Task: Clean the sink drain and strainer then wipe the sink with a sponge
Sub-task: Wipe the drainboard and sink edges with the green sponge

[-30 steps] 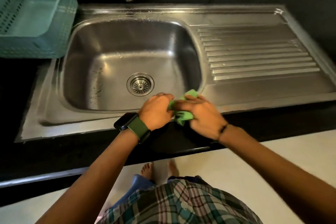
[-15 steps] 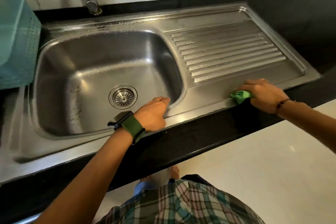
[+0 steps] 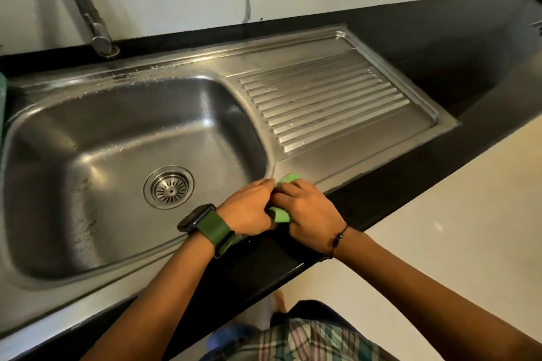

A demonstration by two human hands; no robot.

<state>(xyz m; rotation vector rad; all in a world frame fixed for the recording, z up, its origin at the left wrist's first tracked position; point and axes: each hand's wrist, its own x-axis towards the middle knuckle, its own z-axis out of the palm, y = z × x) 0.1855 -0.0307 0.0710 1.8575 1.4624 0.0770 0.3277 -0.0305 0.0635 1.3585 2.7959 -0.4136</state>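
A steel sink (image 3: 88,132) with a round strainer (image 3: 169,190) in its drain fills the left of the view. A green sponge (image 3: 283,212) sits at the sink's front rim, near the basin's right corner. My left hand (image 3: 249,205) and my right hand (image 3: 308,211) meet over the sponge, and both grip it with curled fingers. Most of the sponge is hidden under them; a green corner shows above and an edge below.
The ribbed drainboard (image 3: 322,102) stretches to the right of the basin. A tap (image 3: 85,6) rises at the back left. Black countertop (image 3: 440,47) surrounds the sink, with a marble wall behind. A sliver of teal basket (image 3: 2,97) shows at the left edge.
My right hand has brought the sponge back left from the drainboard's front edge to the basin corner. My left hand left the rim and now grips the sponge too.
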